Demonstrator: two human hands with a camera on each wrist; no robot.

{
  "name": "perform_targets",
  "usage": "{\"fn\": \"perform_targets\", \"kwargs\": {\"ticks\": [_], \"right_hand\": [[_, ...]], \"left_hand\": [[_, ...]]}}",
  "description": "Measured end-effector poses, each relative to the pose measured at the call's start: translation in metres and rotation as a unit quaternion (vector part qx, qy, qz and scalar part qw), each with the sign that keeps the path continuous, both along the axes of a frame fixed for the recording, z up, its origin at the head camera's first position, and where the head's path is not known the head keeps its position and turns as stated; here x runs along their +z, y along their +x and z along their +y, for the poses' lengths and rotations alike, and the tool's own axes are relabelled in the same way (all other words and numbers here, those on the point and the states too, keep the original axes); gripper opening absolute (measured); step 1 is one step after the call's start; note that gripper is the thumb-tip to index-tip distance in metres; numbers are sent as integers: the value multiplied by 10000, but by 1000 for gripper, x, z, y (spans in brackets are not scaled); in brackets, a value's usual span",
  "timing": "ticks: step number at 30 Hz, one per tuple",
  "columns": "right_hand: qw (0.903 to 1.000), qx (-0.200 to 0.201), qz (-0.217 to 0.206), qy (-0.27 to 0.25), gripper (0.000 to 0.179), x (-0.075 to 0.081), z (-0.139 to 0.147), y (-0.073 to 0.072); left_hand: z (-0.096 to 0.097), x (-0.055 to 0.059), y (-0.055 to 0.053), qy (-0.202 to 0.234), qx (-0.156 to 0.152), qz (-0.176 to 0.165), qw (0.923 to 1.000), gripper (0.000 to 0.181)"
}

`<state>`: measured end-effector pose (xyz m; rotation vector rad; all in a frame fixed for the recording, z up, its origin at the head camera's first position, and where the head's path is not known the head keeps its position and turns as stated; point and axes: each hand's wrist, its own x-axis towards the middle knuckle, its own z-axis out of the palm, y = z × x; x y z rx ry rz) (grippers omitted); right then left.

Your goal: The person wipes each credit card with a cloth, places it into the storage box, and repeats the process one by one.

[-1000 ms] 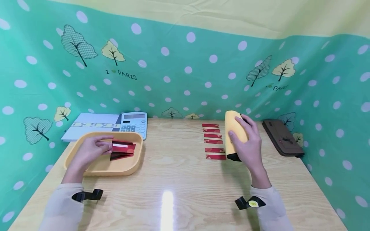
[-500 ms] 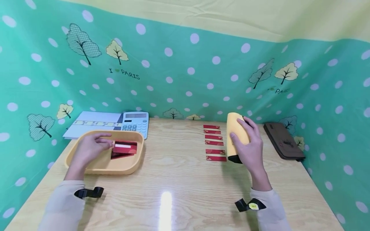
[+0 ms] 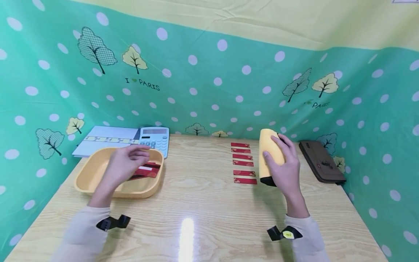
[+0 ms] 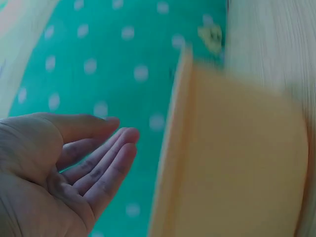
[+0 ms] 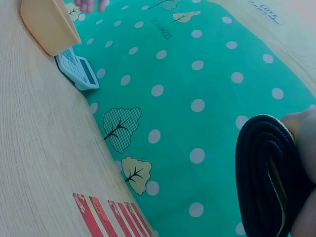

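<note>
My left hand [image 3: 126,163] hovers over the tan plastic basket [image 3: 88,182], its fingers loosely bent and nothing held. In the left wrist view a gap shows between the thumb and the fingertips. Several red cards [image 3: 152,171] lie in the basket, partly hidden by this hand. My right hand [image 3: 285,165] grips a yellow roll with a dark inner side [image 3: 270,153], raised above the table. Seen end-on in the right wrist view, the roll [image 5: 261,173] shows several dark layers. Left of it, a column of red strips [image 3: 243,163] lies on the table.
At the back left, a light blue calculator [image 3: 157,137] lies beside a pale blue folder [image 3: 106,138], both behind the basket. A dark brown zipped case [image 3: 322,162] lies at the right edge. A patterned green curtain [image 3: 203,98] encloses the wooden table [image 3: 209,203].
My left hand has moved right across the basket and now covers part of the cards. The right hand keeps its grip on the yellow roll, nearly still. The head view has shifted slightly.
</note>
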<state>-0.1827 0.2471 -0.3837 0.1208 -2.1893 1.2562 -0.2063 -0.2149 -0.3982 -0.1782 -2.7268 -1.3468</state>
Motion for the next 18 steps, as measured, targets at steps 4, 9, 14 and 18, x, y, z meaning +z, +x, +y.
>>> {"fn": "perform_targets", "kwargs": {"ticks": [4, 9, 14, 18], "right_hand": [[10000, -34, -49, 15, 55, 0, 1, 0], [9999, -106, -128, 30, 55, 0, 5, 0], [9998, -164, -152, 0, 54, 1, 10, -1], [9997, -213, -129, -15, 53, 2, 13, -1]], "left_hand": [[40, 3, -1, 312, -552, 111, 9979, 33], [88, -2, -9, 643, -1138, -69, 9914, 33], [132, -12, -18, 642, -1529, -209, 9859, 34], [163, -24, -24, 655, -1857, -366, 9797, 37]]}}
